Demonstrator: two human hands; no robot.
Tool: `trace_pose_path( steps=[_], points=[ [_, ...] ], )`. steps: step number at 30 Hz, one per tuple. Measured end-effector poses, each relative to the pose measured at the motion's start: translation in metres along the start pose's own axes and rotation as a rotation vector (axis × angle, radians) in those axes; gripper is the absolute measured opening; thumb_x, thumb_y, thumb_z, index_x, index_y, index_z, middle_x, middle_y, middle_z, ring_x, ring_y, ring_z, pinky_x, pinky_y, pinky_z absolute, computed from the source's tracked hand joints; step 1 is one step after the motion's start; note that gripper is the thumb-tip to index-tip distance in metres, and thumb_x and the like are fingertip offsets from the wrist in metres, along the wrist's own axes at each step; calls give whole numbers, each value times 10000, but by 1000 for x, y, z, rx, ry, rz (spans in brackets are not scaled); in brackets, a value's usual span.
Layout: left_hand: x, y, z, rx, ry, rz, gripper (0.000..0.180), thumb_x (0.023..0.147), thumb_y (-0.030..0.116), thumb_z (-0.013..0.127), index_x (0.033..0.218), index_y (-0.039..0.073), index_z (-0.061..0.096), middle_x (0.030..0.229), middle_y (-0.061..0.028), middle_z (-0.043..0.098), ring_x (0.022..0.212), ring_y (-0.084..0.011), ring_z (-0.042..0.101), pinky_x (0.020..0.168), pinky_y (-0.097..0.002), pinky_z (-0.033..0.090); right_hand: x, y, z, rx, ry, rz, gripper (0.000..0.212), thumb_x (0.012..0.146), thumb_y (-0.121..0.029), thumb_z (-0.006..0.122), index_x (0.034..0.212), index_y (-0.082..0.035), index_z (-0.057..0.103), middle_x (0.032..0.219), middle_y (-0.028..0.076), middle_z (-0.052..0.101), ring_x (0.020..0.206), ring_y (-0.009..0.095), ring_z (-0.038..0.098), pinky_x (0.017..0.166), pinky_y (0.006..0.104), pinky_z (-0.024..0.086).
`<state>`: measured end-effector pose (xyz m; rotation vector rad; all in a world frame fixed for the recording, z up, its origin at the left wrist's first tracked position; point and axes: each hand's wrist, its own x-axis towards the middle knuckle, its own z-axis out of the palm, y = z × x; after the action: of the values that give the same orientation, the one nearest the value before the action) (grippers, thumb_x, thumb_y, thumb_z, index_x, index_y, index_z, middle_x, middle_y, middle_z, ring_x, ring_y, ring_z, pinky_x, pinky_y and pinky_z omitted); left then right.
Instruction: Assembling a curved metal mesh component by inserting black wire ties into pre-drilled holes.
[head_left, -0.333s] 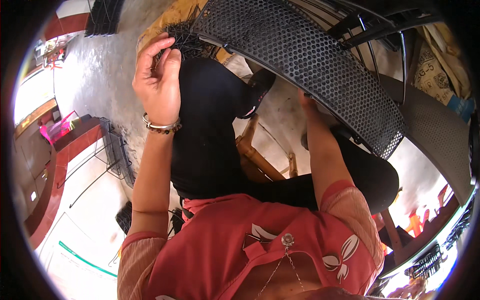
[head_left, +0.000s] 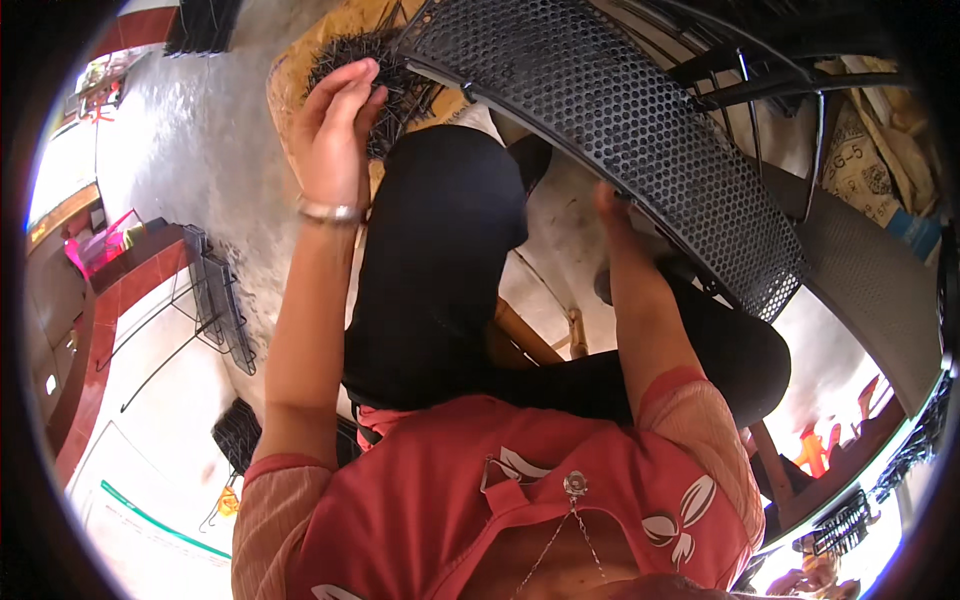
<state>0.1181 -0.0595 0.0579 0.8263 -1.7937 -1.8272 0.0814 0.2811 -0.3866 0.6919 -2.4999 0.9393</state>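
My left hand is raised beside my bent knee, at the near edge of a pile of thin black pieces. Its fingers are loosely bent and apart, and I see nothing held in them. A long black perforated metal panel slants from the top middle down to the right, across my raised leg's far side. At its lower edge is my right hand, touching or just under the rim. The panel hides most of its fingers, so their grip does not show.
Under the black pieces lies a yellow sheet or sack. Black metal frame bars rise beyond the panel, and a grey perforated panel curves at the right. A bamboo stool stands below me. Wire racks stand at left.
My left hand has moved up and slightly right, toward the pile of black pieces. My right hand stays at the panel's lower edge. The whole view has shifted a little.
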Motion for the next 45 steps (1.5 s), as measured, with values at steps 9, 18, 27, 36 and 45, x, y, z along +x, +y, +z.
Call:
trace_pose_path(
  steps=[9,18,27,36,45],
  points=[
    [33,-247,-88,1201,-1126,-277,298,789,136,515,1066,65,596,964,-139,639,908,-308,609,777,-361,487,93,-103,40,201,-112,-93,369,864,-256,500,1190,-81,514,1244,132,490,1136,292,446,989,395,322],
    [15,-327,-24,1381,-1146,-93,228,812,71,447,991,13,575,990,-198,610,926,-337,602,774,-414,492,75,-57,32,133,-314,-52,370,863,-253,500,1189,-77,513,1241,137,490,1134,296,447,989,397,322],
    [14,-358,-16,1501,-983,67,242,868,203,411,988,74,577,981,-140,601,883,-293,619,696,-410,514,50,-37,11,100,-472,22,371,862,-250,501,1188,-72,513,1239,143,490,1132,299,449,989,398,322],
    [7,-357,-13,1531,-989,73,226,856,218,423,939,94,593,982,-131,577,873,-306,611,713,-424,500,38,-37,-6,100,-574,80,372,861,-246,502,1187,-68,512,1237,149,490,1131,302,450,989,399,323],
    [4,-310,-65,1390,-893,-206,196,757,134,518,895,26,607,988,-175,592,878,-321,607,731,-420,497,50,-65,-24,118,-662,84,373,860,-243,502,1187,-64,512,1234,154,490,1129,305,452,989,401,323]
  ],
)
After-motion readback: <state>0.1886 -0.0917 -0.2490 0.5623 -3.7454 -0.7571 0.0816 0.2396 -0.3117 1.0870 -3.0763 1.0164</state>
